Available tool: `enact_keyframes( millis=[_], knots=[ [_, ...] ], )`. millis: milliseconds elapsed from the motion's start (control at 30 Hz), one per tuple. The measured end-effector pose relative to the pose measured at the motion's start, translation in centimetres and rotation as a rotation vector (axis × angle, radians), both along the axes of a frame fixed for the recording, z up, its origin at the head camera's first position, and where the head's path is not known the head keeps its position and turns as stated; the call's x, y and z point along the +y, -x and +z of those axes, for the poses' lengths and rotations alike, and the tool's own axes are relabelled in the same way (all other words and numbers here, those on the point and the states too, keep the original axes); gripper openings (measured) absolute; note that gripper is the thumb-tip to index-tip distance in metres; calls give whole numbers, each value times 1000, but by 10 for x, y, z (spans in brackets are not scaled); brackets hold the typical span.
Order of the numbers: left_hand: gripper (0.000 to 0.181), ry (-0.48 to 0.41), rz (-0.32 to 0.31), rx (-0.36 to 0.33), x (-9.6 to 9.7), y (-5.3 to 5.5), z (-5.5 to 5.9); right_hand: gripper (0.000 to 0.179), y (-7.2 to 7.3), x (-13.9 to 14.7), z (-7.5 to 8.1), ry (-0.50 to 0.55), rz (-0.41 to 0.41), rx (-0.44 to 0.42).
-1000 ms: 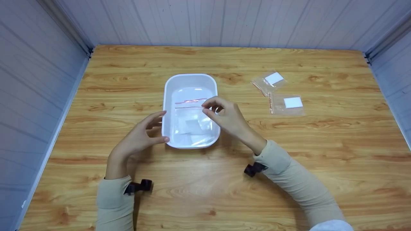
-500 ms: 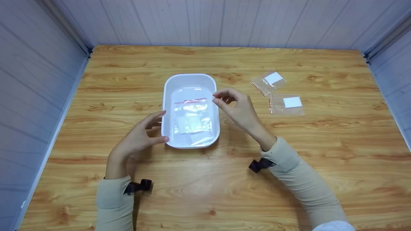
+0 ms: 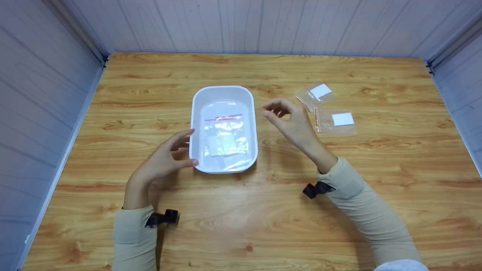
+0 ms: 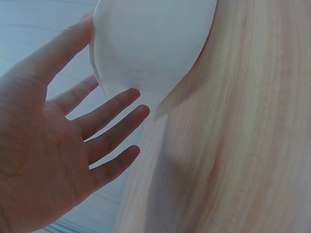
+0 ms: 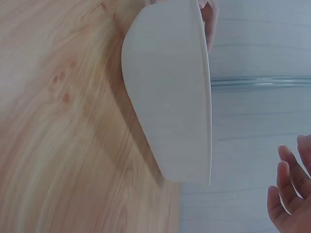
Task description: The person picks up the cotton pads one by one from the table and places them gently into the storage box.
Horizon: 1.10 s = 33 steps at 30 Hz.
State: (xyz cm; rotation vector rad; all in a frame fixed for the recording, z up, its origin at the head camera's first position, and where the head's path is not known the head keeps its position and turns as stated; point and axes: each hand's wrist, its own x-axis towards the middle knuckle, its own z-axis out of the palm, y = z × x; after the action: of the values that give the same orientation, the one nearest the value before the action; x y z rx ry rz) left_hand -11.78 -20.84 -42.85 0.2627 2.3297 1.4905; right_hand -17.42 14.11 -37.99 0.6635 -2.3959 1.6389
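A white rectangular tub [image 3: 253, 101] with rounded corners stands on the table. Inside it lie clear zip bags [image 3: 226, 131] with red seal lines and pale contents, overlapping. My left hand [image 3: 162, 162] is at the tub's left side, with thumb and fingertips touching the rim; in the left wrist view, its fingers are spread and mostly straight against the white wall. Off the right side, over the table, hovers my right hand [image 3: 292, 120] with loosely bent fingers and nothing held. At the edge of the right wrist view, the right hand's fingers [image 5: 286, 189] are apart from the tub.
Two more clear zip bags lie on the table to the right of my right hand: an upper bag [image 3: 314, 96] and a lower bag [image 3: 336, 121], each with a white rectangle inside. Pale panel walls [image 3: 241, 26] border the wooden table [image 3: 241, 226] at the back and sides.
My right hand has let go of a bag's edge, which dropped flat into the tub, and has drawn back to the right past the rim. The left hand has stayed at the tub.
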Motion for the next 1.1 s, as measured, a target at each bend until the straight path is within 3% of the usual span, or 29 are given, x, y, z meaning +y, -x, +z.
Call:
enact_keyframes(
  millis=[500, 667, 800, 1100],
  knots=[
    [86, 12, 14, -23, 1, -1, 2, 16, 2, 35, -3, -36, -20, 34],
    [86, 3, 12, -30, 1, -1, 2, 15, -6, 41, 10, -65, -30, 55],
    [86, 2, 12, -29, 0, -1, 2, 15, -12, 44, 21, -87, -44, 29],
    [86, -15, -1, -4, -1, 1, 0, 16, -10, 62, 17, -130, -105, -23]
  ],
)
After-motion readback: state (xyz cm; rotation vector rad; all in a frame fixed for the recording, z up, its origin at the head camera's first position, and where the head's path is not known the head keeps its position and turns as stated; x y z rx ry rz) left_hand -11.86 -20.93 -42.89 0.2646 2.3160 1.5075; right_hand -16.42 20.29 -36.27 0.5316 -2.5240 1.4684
